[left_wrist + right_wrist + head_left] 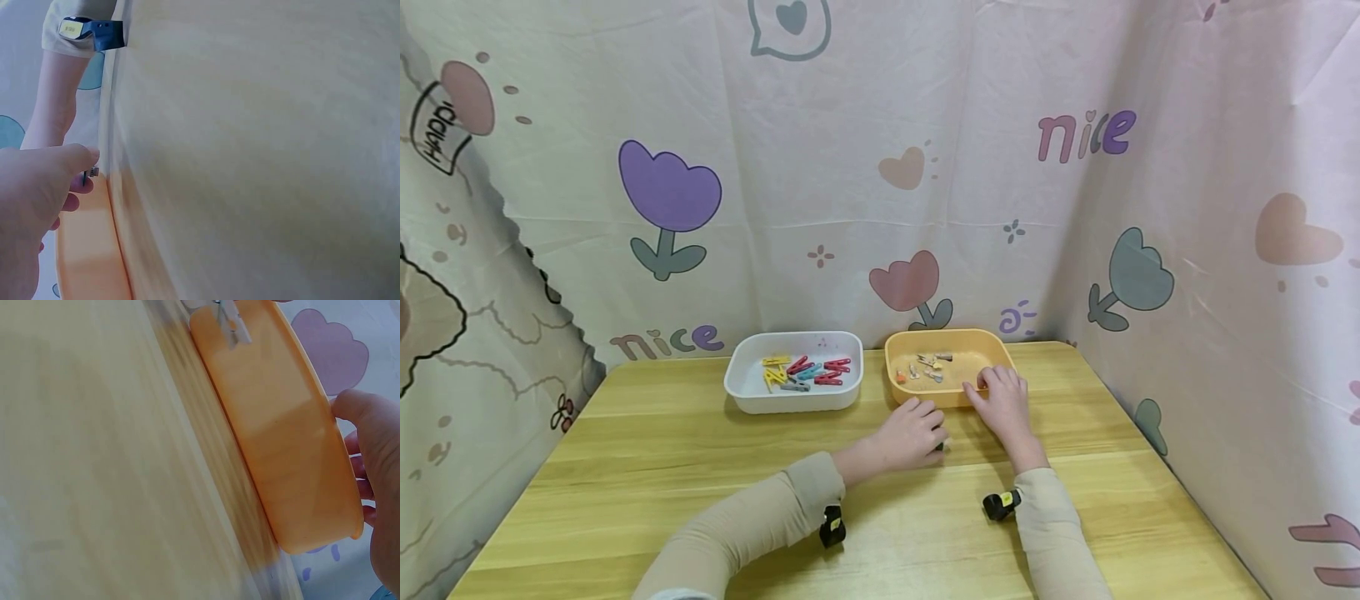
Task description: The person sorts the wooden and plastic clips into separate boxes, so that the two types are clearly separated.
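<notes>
My left hand (913,437) is above the table just in front of the yellow tray (917,398). Its thumb and fingers pinch a small clothespin (232,328), pale with a metal spring in the right wrist view. The left wrist view shows only an end of this clothespin (92,172); fingers hide most of it. At the tray's front right corner lies my right hand (1003,406), thumb touching the rim, other fingers loosely bent over the inside. Several small pale clips (931,362) lie on the tray's left side.
Left of the yellow tray stands a white tray (793,404) with several red, yellow, teal and grey clothespins (805,371). Both trays sit at the back of the wooden table (895,542), close to a patterned curtain (820,183). Black cameras (1002,504) are strapped to both wrists.
</notes>
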The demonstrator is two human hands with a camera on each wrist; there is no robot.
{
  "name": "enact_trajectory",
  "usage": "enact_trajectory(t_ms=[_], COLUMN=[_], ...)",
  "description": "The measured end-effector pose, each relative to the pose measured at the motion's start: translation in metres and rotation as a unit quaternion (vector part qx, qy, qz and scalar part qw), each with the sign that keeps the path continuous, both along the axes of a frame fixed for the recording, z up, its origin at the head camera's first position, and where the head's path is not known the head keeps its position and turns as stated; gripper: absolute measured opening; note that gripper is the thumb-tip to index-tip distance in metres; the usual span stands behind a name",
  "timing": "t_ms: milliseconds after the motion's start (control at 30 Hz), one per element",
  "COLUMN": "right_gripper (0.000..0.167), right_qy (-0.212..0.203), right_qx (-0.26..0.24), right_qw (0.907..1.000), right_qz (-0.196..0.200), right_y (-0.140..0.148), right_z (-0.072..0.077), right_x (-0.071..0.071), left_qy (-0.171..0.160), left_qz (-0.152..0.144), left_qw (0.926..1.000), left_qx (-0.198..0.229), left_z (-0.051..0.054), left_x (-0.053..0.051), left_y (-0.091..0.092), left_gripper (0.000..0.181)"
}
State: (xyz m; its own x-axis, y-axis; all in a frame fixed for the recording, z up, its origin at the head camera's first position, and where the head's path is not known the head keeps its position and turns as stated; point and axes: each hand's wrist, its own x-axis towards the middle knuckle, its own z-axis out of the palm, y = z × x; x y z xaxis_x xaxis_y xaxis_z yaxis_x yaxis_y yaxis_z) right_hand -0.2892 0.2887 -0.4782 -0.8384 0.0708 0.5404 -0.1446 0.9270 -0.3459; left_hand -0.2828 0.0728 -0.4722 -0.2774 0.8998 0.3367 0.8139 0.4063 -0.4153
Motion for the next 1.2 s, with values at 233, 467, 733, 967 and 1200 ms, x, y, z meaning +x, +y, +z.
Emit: enact_trajectory(t_ms=[233,467,733,967,1200], right_gripper=[0.027,0.027,0.027,0.027,0.027], right_qy=[0.003,0.005,0.011,0.006,0.01], right_qx=[0.003,0.0,0.001,0.0,0.003], right_qw=[1.0,1.0,0.9999,1.0,0.9999], right_qz=[-0.002,0.0,0.004,0.004,0.004], right_y=[0.0,0.001,0.001,0.001,0.002], right_z=[0.0,-0.001,-0.001,-0.002,-0.003], right_x=[0.0,-0.001,-0.001,-0.001,-0.001], left_qy=[-0.01,-0.02,0.002,0.004,0.019], left_qz=[0.016,0.023,0.034,0.046,0.046], left_qw=[0.9998,0.9993,0.9982,0.9969,0.9948], left_qx=[0.005,0.021,0.049,0.064,0.089], left_z=[0.007,0.018,0.029,0.038,0.045], left_x=[-0.006,-0.013,-0.02,-0.028,-0.039], left_y=[-0.004,-0.006,-0.006,-0.004,0.0], left_gripper=[0.033,0.032,0.03,0.03,0.027])
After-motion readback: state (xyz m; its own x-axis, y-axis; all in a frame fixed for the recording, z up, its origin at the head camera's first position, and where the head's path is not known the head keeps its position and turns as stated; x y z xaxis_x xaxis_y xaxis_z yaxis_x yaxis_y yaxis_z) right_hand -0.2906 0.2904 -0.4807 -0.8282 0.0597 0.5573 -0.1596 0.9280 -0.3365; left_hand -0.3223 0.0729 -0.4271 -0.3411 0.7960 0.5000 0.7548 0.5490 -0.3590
